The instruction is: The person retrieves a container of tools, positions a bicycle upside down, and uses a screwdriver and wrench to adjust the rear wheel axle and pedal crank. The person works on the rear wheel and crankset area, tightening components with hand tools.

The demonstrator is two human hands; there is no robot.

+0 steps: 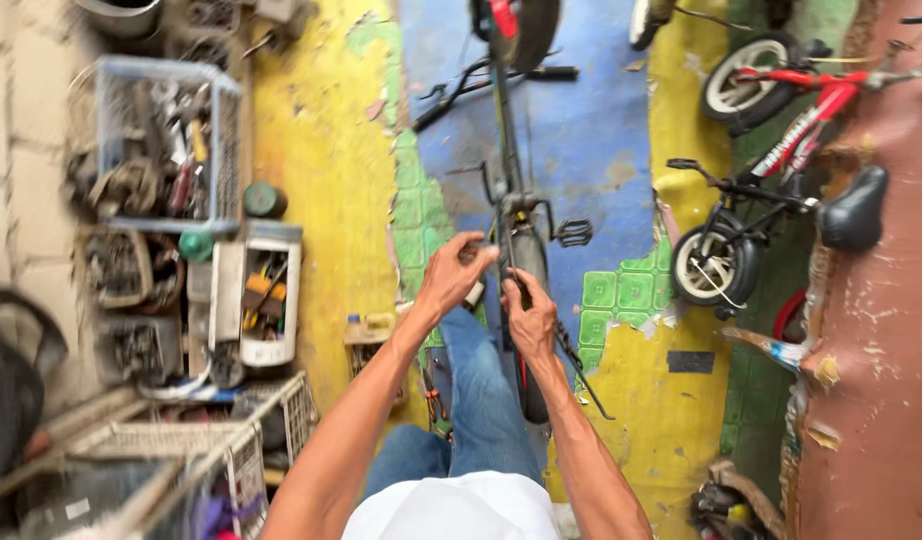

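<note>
The bicycle [516, 215] stands on the painted floor [311, 190] straight ahead of the person, its rear tyre [529, 265] between both hands. The left hand [451, 275] pinches a small part beside the tyre, and the right hand [531, 318] closes its fingers on the frame there. The steel frame looks stiff and fairly heavy, best gripped by its tubes, while the rubber tyre probably yields a little.

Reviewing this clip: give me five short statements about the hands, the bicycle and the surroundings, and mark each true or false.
1. Both hands are at the bicycle's rear wheel. True.
2. The left hand rests on the person's knee. False: it is raised at the wheel and frame.
3. The right hand is empty and far from the bicycle. False: it is at the tyre.
4. A wire basket of tools sits on the person's left. True.
5. A small red bicycle stands at upper right. True.
</note>
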